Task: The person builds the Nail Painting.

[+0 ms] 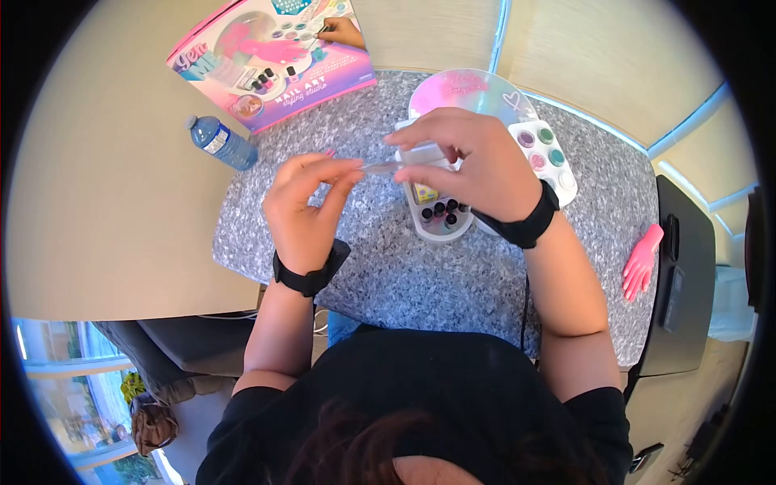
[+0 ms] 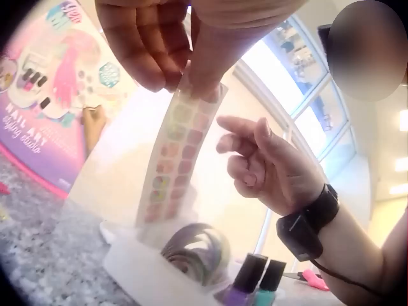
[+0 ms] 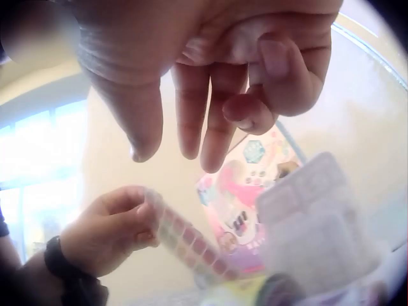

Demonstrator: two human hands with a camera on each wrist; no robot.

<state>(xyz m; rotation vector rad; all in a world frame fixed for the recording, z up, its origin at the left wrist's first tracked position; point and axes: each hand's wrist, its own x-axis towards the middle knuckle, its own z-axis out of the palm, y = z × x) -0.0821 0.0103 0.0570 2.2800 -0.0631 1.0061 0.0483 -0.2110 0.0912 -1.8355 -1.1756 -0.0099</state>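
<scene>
A narrow clear strip [image 2: 171, 159] with two rows of small coloured squares hangs from my left hand [image 1: 303, 206], pinched at its top end between thumb and fingers. In the right wrist view the same strip [image 3: 191, 245] slants down from the left hand [image 3: 111, 229]. My right hand [image 1: 477, 166] is beside the strip, thumb and fingers apart, holding nothing; in the left wrist view a gap separates this hand [image 2: 274, 162] from the strip. Under the hands lies a white case [image 1: 443, 234] with small black-capped bottles [image 1: 451, 219].
A printed box [image 1: 275, 65] stands at the back left near a water bottle [image 1: 224, 142]. Behind the right hand are a round iridescent panel [image 1: 453, 85] and a white palette [image 1: 566, 179] of coloured pots. A pink model hand [image 1: 640, 263] lies on the right of the speckled table [image 1: 388, 283].
</scene>
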